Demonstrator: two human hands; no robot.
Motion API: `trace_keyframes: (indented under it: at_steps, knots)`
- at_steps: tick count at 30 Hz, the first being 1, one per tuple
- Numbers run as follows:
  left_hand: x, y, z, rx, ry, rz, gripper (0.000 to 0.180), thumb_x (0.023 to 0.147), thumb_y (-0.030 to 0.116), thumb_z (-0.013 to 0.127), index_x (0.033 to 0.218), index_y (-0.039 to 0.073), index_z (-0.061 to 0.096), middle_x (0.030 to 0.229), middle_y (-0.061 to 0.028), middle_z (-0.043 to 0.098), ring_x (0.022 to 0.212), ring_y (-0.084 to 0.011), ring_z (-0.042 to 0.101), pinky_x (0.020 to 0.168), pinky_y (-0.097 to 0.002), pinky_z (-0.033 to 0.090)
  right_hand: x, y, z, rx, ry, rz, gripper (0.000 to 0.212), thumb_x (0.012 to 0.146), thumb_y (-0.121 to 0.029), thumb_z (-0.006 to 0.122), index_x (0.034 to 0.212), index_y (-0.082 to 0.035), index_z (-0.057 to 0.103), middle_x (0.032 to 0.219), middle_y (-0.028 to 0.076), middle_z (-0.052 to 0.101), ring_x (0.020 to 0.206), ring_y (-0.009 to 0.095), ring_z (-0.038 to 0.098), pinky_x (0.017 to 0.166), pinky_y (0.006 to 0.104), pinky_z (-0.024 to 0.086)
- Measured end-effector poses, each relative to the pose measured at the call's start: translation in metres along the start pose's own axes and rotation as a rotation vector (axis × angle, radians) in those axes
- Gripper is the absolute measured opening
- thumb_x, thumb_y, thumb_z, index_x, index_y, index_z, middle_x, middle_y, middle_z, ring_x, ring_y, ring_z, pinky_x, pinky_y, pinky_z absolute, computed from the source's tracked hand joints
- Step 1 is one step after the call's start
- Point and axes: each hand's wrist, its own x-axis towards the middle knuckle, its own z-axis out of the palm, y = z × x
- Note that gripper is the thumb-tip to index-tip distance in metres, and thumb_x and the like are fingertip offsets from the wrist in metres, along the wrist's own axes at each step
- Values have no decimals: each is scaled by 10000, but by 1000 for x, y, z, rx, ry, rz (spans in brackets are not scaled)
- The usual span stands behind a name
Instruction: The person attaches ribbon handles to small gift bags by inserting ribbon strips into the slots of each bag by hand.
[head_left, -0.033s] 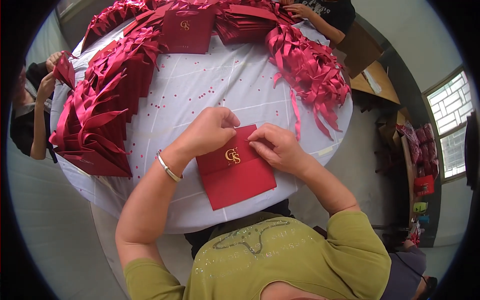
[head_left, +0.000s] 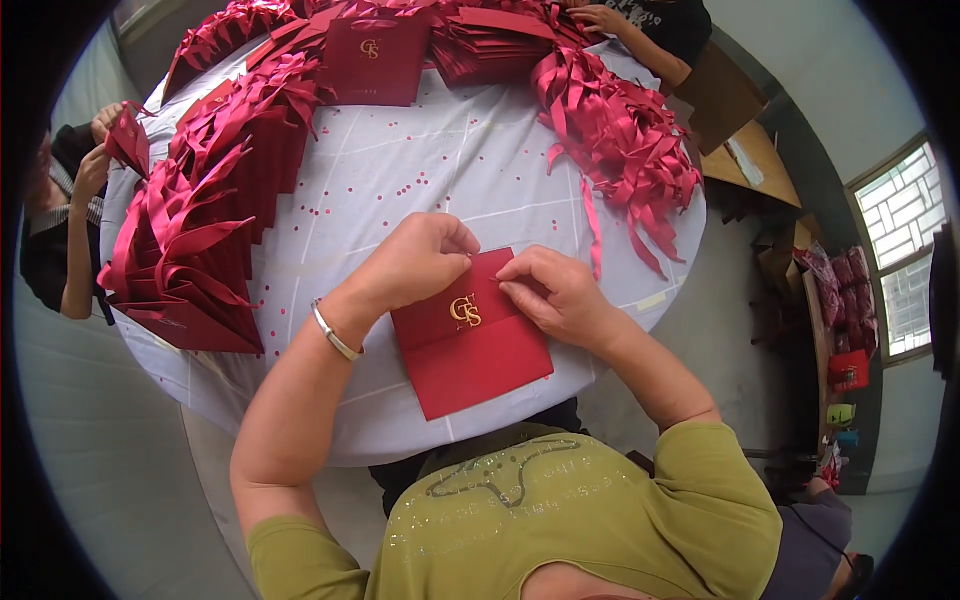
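Note:
A flat red paper gift bag (head_left: 478, 365) with a gold emblem and a crease across its middle lies at the near side of the round table. At its upper left edge my left hand (head_left: 425, 262) is closed, thumb and fingers curled together. My right hand (head_left: 555, 295) pinches thumb and forefinger together over the bag's upper right part. Whatever either pinch holds is too small or hidden to make out. A silver bangle (head_left: 337, 331) circles my left wrist.
Rows of red bags with ribbon handles (head_left: 205, 190) line the table's left side. Another red bag (head_left: 375, 62) stands at the back, and loose red ribbons (head_left: 620, 140) heap at the right. Small red dots dot the white tablecloth (head_left: 390, 215). Co-workers' hands (head_left: 95, 165) show at left and back right.

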Motion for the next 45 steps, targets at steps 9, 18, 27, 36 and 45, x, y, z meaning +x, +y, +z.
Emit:
trace_keyframes:
  at_steps: [9,18,27,36,45]
  knots:
    - [-4,8,-9,-245,-227,-126,183,887,-39,566,1062,-45,615,965,-64,683,856,-105,640,765,-236,524,1,-4,0,68,109,-5,124,841,-4,693,952,-7,638,840,113,641,715,213,640,640,306,508]
    - [-4,8,-7,-278,-244,-93,148,856,-10,593,999,-30,623,876,-60,688,762,-95,641,688,-231,520,-4,-4,-1,373,81,278,85,907,-15,661,987,4,639,929,40,645,828,69,600,720,221,497]
    - [-3,9,-2,-232,-189,-108,135,838,-8,589,959,-32,641,844,-56,687,727,-90,635,658,-227,517,6,-13,-5,51,88,5,118,857,-1,679,963,-13,629,856,90,624,763,182,632,660,288,509]
    - [-2,6,2,-165,-151,-95,134,843,-23,582,954,-42,655,849,-56,685,739,-89,632,646,-225,511,10,-8,-4,-93,69,-200,187,796,66,680,957,-14,631,840,112,636,714,243,636,610,317,508]
    - [-1,5,5,-148,-138,-56,136,840,-22,575,946,-48,657,836,-54,682,730,-85,628,639,-219,511,11,-12,-7,-148,10,-183,161,774,47,682,909,-17,622,819,126,635,716,291,638,623,352,513]
